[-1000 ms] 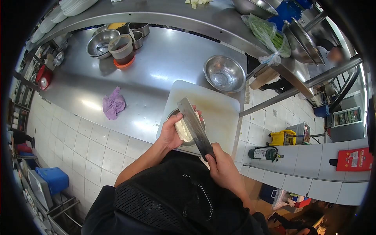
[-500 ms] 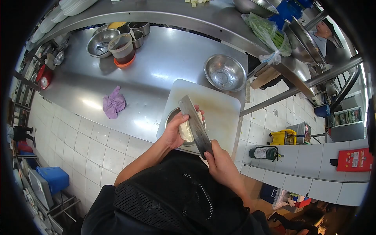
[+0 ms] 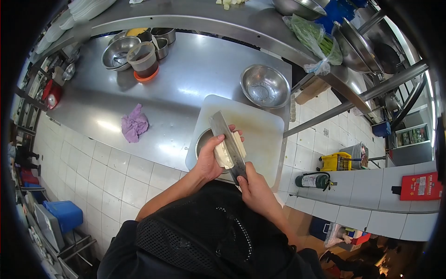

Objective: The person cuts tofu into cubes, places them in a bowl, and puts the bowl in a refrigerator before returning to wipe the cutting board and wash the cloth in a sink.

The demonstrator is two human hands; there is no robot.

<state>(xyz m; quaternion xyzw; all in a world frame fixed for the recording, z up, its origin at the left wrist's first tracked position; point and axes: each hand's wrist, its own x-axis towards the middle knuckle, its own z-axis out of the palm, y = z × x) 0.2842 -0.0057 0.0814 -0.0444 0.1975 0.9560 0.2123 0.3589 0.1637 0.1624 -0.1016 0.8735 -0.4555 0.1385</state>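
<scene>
A pale, soft-looking block (image 3: 224, 156) rests in my left hand (image 3: 209, 160), whose fingers wrap round it from below. My right hand (image 3: 255, 187) is closed on the near end of a broad cleaver (image 3: 228, 139). The blade lies across the block, with pale pieces showing on both sides of it. Beneath my left hand is a metal bowl (image 3: 200, 141), mostly hidden, on a white cutting board (image 3: 262, 135).
An empty-looking steel bowl (image 3: 265, 87) stands at the board's far right corner. A purple cloth (image 3: 134, 123) lies on the steel table (image 3: 186, 69). Bowls and a tub of dark liquid (image 3: 143, 60) are at the back left. A shelf (image 3: 200, 21) crosses above.
The cleaver has shifted slightly left and stands more steeply on edge. More of the pale block shows on its right side. The person at the upper right is no longer visible.
</scene>
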